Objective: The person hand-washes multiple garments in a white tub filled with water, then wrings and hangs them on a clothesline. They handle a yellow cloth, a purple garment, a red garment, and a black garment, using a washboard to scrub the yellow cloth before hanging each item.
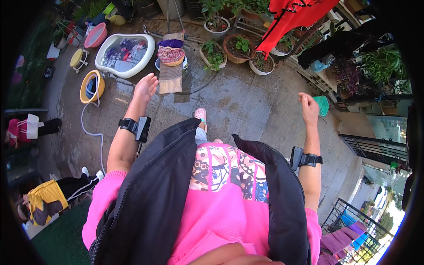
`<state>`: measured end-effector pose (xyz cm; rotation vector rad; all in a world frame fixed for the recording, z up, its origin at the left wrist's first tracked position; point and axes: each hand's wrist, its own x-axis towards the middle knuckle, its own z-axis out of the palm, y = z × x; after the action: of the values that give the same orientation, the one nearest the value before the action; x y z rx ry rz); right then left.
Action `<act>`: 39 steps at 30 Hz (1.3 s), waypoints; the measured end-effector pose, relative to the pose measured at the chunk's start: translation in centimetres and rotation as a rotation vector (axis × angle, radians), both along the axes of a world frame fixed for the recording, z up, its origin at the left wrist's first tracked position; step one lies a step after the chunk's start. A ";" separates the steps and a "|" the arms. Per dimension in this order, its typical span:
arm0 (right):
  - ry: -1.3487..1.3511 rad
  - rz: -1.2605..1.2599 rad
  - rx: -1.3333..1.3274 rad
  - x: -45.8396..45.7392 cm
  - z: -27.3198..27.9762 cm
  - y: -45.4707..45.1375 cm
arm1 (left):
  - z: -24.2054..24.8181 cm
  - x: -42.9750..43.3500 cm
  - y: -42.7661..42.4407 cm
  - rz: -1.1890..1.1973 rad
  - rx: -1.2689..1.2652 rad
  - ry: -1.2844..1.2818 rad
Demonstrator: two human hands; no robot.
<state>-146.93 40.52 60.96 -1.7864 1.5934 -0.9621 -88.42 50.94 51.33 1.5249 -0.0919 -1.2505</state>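
Note:
My left hand [145,87] is raised over the wet paving with its fingers extended and nothing in it. A ribbed wooden washboard [170,82] slopes just beyond it, resting across a basin [185,63]. Bunched patterned cloth [171,55] and purple cloth [170,43] lie on the board. Left of these stands a white bathtub [149,49] of water, with dark and red laundry [127,49] in it. My right hand [309,106] is held out to the right, fingers curled in, with nothing visible in it. A green plastic container [321,105] appears behind it.
A yellow bucket [82,88] holds a coiled hose [83,122] that trails across the floor. A small stool [77,58] and pink basin [96,35] stand at left. Potted plants [262,65] line the back, beneath a hanging red garment [285,23]. Two other people [49,200] are at left.

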 end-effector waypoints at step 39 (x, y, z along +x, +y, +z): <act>0.525 0.621 0.746 71.9 -29.7 -11.8 | 3.1 59.3 20.8 0.609 -0.045 -0.080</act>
<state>-75.06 28.69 31.27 -1.8282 1.2610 0.3813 -29.16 71.70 54.48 1.4155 0.2738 -0.6965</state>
